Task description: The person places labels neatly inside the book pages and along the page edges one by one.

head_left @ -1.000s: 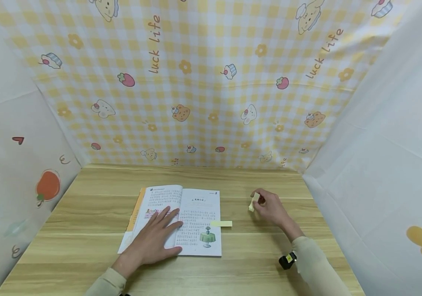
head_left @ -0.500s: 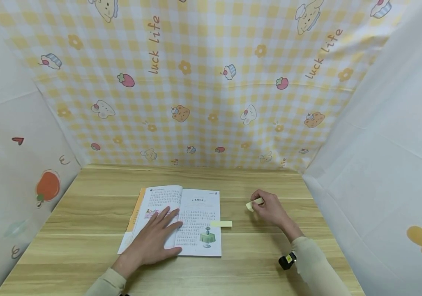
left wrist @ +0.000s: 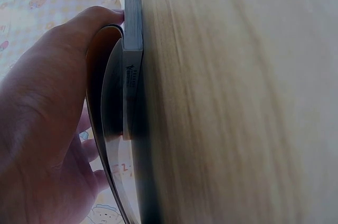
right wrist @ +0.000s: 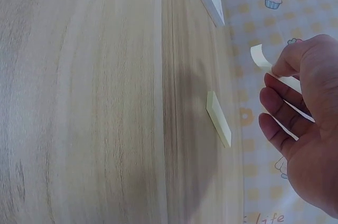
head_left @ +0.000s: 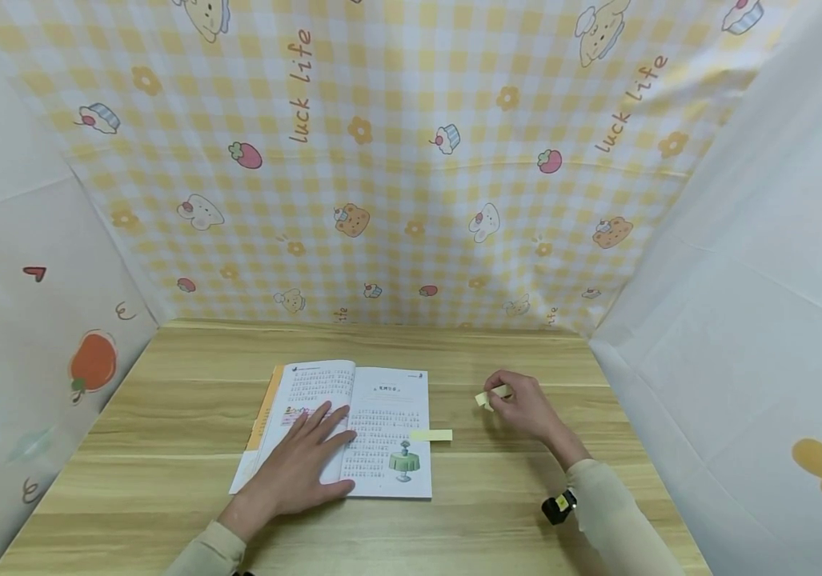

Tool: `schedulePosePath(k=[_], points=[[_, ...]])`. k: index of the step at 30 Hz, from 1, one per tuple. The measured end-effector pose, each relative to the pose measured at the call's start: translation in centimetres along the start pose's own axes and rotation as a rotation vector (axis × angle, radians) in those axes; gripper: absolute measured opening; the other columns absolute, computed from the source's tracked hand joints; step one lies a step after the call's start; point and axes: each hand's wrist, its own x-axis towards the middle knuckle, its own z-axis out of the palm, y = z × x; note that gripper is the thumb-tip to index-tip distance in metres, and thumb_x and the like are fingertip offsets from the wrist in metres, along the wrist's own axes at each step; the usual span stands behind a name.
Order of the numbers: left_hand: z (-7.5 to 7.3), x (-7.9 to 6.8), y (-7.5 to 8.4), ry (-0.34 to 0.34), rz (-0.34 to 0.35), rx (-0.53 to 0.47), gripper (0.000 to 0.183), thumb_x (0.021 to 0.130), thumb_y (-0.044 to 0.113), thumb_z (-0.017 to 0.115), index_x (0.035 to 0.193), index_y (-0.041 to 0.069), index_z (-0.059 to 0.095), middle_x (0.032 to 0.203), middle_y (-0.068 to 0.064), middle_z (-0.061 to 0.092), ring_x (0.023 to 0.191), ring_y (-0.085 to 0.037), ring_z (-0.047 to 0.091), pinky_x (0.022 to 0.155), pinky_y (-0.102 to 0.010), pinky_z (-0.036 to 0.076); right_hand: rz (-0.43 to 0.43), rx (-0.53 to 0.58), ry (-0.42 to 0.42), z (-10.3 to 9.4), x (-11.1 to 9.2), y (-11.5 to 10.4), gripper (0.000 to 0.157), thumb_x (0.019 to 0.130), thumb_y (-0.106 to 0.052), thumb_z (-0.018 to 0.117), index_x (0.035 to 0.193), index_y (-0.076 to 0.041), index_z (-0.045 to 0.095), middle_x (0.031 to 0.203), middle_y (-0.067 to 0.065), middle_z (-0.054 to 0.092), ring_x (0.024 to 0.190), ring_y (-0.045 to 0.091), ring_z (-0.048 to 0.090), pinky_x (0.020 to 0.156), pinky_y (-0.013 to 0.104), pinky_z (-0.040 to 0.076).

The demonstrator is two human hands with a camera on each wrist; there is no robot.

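Observation:
An open book lies on the table, its left pages bowed up in the left wrist view. Spread across its left page, my left hand presses down with the fingers extended. My right hand, to the right of the book, pinches a pale yellow sticky note strip between thumb and forefinger. The strip's free end curls out past the fingertips toward the book. Below that hand, a small sticky note pad rests on the table. Another yellow strip sticks out from the right page's edge.
The wooden table runs back to a yellow checked cloth. White cloth walls stand at both sides. A black wrist camera sits by the right sleeve.
The strip in my right hand has swung from steep to nearly level, its free end now pointing left. My left hand and the book have stayed put.

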Motion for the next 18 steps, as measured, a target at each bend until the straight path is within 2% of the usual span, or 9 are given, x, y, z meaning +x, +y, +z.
schedulePosePath(k=[4,8,14,18], points=[[-0.06,0.02,0.02,-0.003,-0.001,0.003,0.076,0.097,0.067,0.077,0.155,0.019,0.068,0.183,-0.010,0.043,0.173,-0.044,0.034,0.140,-0.069,0.030,-0.025,-0.030,0.003,0.11,0.08,-0.14,0.015,0.105,0.000,0.071,0.115,-0.006,0.080,0.117,0.013,0.083,0.092,0.017,0.081,0.074,0.022,0.065],[-0.09,0.04,0.03,-0.006,-0.004,0.003,0.076,0.097,0.067,0.077,0.156,0.019,0.068,0.183,-0.010,0.042,0.173,-0.044,0.033,0.140,-0.069,0.030,-0.035,-0.052,0.010,0.28,0.17,-0.37,0.015,0.104,-0.001,0.073,0.115,-0.006,0.082,0.118,0.012,0.084,0.094,0.021,0.081,0.075,0.023,0.065],[-0.10,0.03,0.06,-0.009,-0.003,-0.003,0.076,0.098,0.066,0.077,0.156,0.018,0.068,0.183,-0.011,0.042,0.173,-0.044,0.033,0.140,-0.070,0.030,-0.010,-0.116,0.018,0.56,0.25,-0.82,0.012,0.102,-0.008,0.081,0.113,-0.012,0.085,0.119,0.007,0.086,0.099,0.017,0.076,0.081,0.026,0.061],[-0.09,0.04,0.06,-0.010,-0.006,-0.003,0.076,0.097,0.066,0.077,0.156,0.018,0.068,0.183,-0.010,0.042,0.173,-0.044,0.033,0.140,-0.070,0.030,0.017,-0.115,0.008,0.68,0.32,-0.96,0.015,0.101,-0.009,0.084,0.116,-0.010,0.085,0.121,0.009,0.086,0.096,0.016,0.073,0.077,0.023,0.058]])
